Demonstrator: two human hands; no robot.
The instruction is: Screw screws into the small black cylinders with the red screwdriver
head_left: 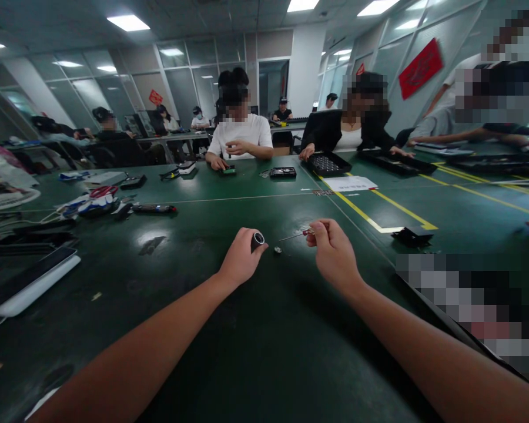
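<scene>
My left hand (240, 258) is closed around a small black cylinder (257, 239) with a silver rim, held just above the green table (211, 329). My right hand (332, 252) pinches a thin screwdriver (296, 235) with a reddish handle, its metal tip pointing left toward the cylinder. A tiny round metal part (277, 250) lies on the table between my two hands.
Two people sit across the table, each handling small parts; black trays (328, 164) and a white paper (350, 183) lie near them. Tools and cables (97, 202) clutter the left side, with a flat tablet (26, 282) near the left edge. A small black part (412, 235) sits at the right.
</scene>
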